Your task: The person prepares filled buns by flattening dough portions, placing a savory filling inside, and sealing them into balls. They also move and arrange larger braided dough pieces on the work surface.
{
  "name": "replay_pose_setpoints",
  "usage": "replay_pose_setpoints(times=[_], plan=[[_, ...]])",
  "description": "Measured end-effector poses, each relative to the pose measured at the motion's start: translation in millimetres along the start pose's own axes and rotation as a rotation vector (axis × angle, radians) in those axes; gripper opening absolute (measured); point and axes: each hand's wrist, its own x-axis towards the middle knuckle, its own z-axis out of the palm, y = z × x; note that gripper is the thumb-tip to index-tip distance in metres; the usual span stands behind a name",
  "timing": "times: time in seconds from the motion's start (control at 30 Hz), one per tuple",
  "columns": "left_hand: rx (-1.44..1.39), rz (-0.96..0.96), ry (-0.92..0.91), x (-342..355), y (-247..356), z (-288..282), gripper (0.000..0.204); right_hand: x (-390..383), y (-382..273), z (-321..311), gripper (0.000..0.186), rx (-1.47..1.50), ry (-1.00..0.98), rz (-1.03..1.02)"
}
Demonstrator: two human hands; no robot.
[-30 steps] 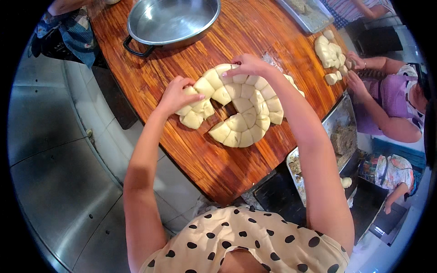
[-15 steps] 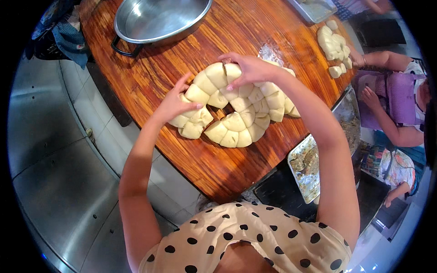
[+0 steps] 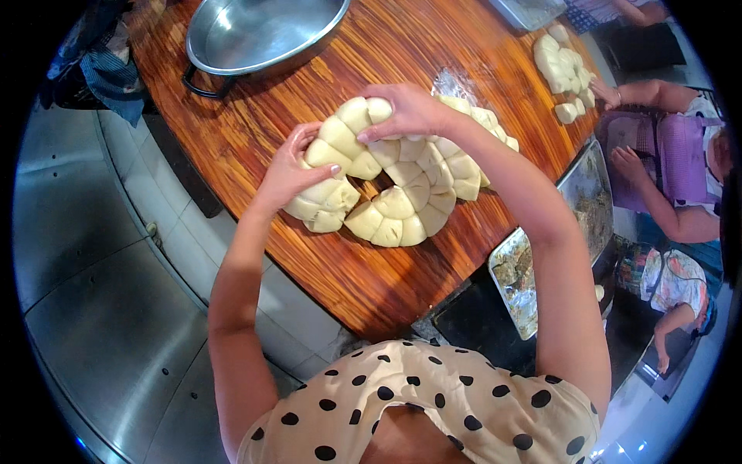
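Note:
A curved mass of pale, segmented dough (image 3: 413, 216) lies on the wooden table (image 3: 201, 155), with an opening near its middle. My left hand (image 3: 297, 174) grips the left portion, its thumb lying on top and fingers curled behind. My right hand (image 3: 398, 112) is closed round the upper end of that portion, with the thumb pressed on the pieces. Between my hands this section looks slightly raised. More dough extends to the right, partly behind my right hand and forearm.
A steel pan (image 3: 267, 31) sits at the back left. Co-workers at right (image 3: 680, 216) are near another dough pile (image 3: 556, 69); one's hand touches it. A metal tray (image 3: 510, 286) with residue is beside the table's right edge. A curved steel surface (image 3: 100, 309) is at left.
My right hand has moved a little up and left, raising the upper section of dough. My left fingers have closed further around the left portion.

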Motion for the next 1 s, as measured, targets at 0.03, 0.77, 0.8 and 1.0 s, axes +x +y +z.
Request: replay_pose_setpoints(times=[0.03, 0.77, 0.8, 1.0], plan=[[0.027, 0.023, 0.015, -1, 9, 0, 0.068, -2, -5, -4, 0.076, 0.013, 0.050, -0.034], [0.342, 0.278, -0.700, -67, 152, 229, 0.064, -400, -117, 8, 0.060, 0.211, 0.826, 0.378], [0.286, 0.279, -0.785, -76, 141, 258, 0.064, -435, -119, 26, 0.059, 0.262, 0.862, 0.478], [0.162, 0.047, -1.257, -153, 23, 427, 0.064, -606, -110, 176, 0.052, 0.772, 1.106, 0.990]])
